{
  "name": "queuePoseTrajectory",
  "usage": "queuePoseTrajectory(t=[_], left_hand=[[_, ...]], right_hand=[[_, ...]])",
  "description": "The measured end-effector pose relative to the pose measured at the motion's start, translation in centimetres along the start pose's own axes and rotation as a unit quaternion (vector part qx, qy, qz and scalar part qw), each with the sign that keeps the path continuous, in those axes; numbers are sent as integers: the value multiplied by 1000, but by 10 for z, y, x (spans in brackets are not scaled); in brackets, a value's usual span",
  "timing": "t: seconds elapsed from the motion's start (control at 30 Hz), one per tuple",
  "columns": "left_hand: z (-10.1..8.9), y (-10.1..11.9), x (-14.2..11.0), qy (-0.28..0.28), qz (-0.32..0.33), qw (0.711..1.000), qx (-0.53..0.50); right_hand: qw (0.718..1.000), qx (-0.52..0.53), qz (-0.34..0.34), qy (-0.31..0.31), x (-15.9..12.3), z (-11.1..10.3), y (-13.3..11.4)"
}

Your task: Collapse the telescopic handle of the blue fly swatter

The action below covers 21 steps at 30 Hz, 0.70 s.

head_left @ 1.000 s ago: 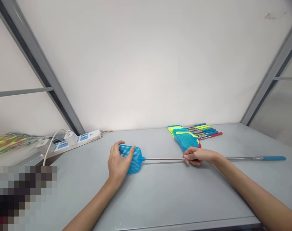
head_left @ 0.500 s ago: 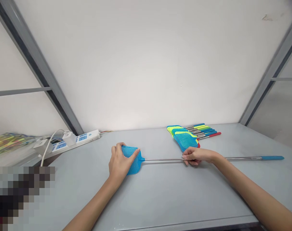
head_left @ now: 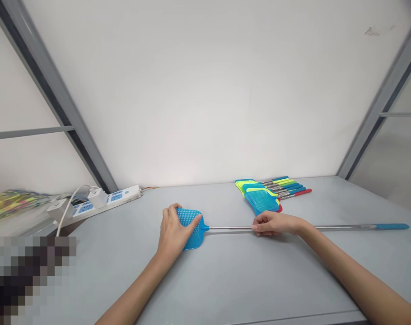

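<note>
A blue fly swatter lies across the grey table point(head_left: 226, 280). Its perforated blue head point(head_left: 193, 231) is gripped by my left hand point(head_left: 174, 230), fingers wrapped over its top. A long, extended metal rod point(head_left: 341, 228) runs right from the head to a blue grip point(head_left: 391, 226). My right hand point(head_left: 272, 224) is closed around the rod a short way right of the head.
A pile of several collapsed swatters point(head_left: 264, 194), blue, yellow-green and red, lies at the back behind my right hand. A white power strip point(head_left: 104, 200) with plugs and a cable sits at the back left. A colourful heap point(head_left: 9, 203) lies at the far left.
My left hand and the swatter head have shifted slightly right. My right hand has slid left along the rod, closer to the head.
</note>
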<state>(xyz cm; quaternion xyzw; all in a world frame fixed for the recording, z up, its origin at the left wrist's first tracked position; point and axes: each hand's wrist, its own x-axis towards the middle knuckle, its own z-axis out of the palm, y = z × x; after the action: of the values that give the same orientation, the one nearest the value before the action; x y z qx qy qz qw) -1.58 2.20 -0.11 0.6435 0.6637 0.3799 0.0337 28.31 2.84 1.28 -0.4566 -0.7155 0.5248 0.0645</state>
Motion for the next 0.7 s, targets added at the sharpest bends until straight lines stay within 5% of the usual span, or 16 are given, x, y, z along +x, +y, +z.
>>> queuePoseTrajectory(t=[0.7], left_hand=[[3, -1, 1, 14, 6, 1000, 6]], right_hand=[[1000, 2, 1, 23, 2, 2, 3]])
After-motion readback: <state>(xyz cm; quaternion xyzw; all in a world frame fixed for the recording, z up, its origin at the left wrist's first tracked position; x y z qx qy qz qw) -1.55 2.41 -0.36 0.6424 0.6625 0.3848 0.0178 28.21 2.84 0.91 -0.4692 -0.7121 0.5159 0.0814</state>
